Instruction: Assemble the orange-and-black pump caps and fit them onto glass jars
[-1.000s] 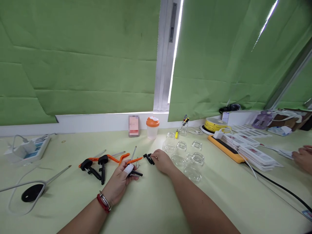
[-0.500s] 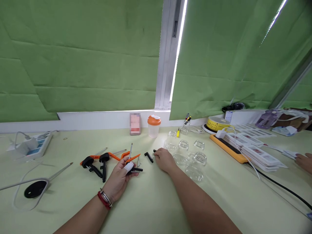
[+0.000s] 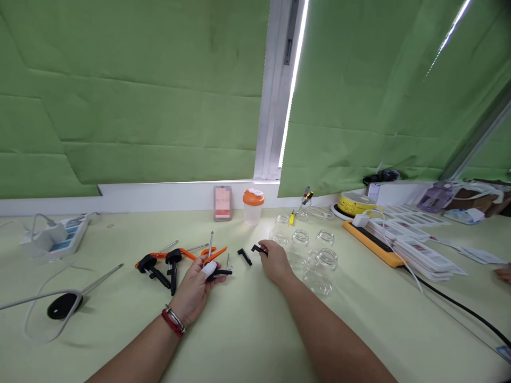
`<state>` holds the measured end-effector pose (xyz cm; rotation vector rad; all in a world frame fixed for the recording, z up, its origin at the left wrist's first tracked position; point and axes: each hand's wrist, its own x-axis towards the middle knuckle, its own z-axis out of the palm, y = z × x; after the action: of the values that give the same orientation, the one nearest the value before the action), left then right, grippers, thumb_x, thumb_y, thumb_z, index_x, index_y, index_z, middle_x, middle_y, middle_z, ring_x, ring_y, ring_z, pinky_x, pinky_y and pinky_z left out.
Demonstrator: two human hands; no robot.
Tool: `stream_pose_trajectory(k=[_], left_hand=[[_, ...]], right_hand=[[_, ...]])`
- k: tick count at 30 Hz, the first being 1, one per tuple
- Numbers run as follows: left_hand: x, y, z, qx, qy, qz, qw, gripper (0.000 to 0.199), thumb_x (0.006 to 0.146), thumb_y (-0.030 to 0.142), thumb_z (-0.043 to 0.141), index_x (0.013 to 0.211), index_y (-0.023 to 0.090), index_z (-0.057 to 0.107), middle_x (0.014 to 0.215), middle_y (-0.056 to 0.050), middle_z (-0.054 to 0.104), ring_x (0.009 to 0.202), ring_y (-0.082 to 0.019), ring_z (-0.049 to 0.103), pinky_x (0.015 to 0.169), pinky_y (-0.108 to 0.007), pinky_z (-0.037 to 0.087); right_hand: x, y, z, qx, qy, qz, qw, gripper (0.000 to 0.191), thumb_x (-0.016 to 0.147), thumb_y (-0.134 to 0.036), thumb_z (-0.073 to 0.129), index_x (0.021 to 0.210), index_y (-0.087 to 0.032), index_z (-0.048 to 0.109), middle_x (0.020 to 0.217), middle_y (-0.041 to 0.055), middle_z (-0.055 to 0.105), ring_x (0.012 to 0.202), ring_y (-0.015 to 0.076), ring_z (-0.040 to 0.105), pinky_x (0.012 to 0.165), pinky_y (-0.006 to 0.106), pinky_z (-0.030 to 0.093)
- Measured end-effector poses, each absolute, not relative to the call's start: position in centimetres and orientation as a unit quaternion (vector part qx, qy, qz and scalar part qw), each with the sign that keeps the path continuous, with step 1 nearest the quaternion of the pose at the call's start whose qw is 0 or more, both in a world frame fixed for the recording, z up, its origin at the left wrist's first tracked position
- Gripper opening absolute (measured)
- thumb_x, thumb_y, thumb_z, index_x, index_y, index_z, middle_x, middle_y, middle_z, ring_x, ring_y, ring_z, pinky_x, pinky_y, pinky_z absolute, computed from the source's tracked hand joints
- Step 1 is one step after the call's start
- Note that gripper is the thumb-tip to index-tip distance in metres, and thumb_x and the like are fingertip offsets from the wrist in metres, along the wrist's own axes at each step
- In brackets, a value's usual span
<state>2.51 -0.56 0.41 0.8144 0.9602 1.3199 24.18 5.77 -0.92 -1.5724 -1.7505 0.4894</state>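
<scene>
My left hand (image 3: 195, 290), with a white wrap on the thumb, is closed round a black part (image 3: 221, 273) with an orange strip (image 3: 215, 255) and an upright metal rod (image 3: 211, 242). My right hand (image 3: 276, 261) pinches a small black bent piece (image 3: 257, 248) just above the table. Between the hands lies another black bent piece (image 3: 245, 257). Left of my left hand rest two black-headed assemblies, one (image 3: 148, 262) beside the other (image 3: 173, 257), with orange strips and metal rods. Several upturned glass jars (image 3: 315, 279) stand close to my right forearm.
An orange-lidded cup (image 3: 253, 207) stands at the back near a pinkish card (image 3: 222, 203). On the left are a black disc with a rod (image 3: 65, 306), a cable and a power strip (image 3: 74, 239). An orange-black power strip (image 3: 373, 243) and white card stacks (image 3: 423, 258) lie right. Another person's hand (image 3: 503, 274) shows at the edge.
My right hand has drawn slightly right with the black bent piece, which now shows more clearly in its fingers. My left hand keeps its hold. The other person's hand has pulled back rightward.
</scene>
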Motion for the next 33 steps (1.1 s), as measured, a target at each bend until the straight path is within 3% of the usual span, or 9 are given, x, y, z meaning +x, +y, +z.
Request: stream_pose_trajectory(k=[5,10,23,33], left_hand=[[2.5,-0.5,0.6,0.35,0.411,0.58,0.61,0.028,0.078,0.022,0.061,0.106,0.02,0.056,0.086,-0.004,0.059,0.083,-0.015,0.057,0.071,-0.03,0.055],[2.6,-0.6,0.5,0.36,0.395,0.561,0.632,0.025,0.078,0.024,0.062,0.102,0.019,0.055,0.085,-0.003,0.059,0.08,-0.015,0.058,0.072,-0.03,0.054],[3.2,-1.5,1.2,0.391,0.398,0.524,0.644,0.031,0.078,0.028,0.062,0.105,0.021,0.051,0.09,-0.003,0.057,0.087,-0.015,0.056,0.08,-0.034,0.052],[3.3,-1.4,1.1,0.394,0.404,0.514,0.646,0.027,0.077,0.033,0.063,0.099,0.022,0.052,0.09,-0.002,0.057,0.088,-0.015,0.056,0.084,-0.034,0.05]], right_hand=[[22.6,3.4,0.0,-0.544,-0.685,0.303,0.377,0.032,0.075,-0.013,0.048,0.103,-0.017,0.064,0.094,0.0048,0.067,0.081,0.015,0.061,0.072,0.025,0.047],[21.6,0.7,0.2,-0.497,-0.668,0.445,0.33,0.034,0.066,-0.007,0.047,0.092,-0.017,0.067,0.084,0.0035,0.067,0.076,0.0163,0.06,0.068,0.027,0.046],[21.3,-0.2,-0.4,-0.489,-0.693,0.415,0.329,0.029,0.067,-0.007,0.048,0.09,-0.018,0.063,0.092,0.0031,0.062,0.087,0.0184,0.058,0.081,0.03,0.044],[21.8,0.0,-0.9,-0.484,-0.705,0.387,0.345,0.025,0.071,-0.009,0.049,0.089,-0.021,0.063,0.09,0.0015,0.062,0.082,0.016,0.058,0.074,0.027,0.045]])
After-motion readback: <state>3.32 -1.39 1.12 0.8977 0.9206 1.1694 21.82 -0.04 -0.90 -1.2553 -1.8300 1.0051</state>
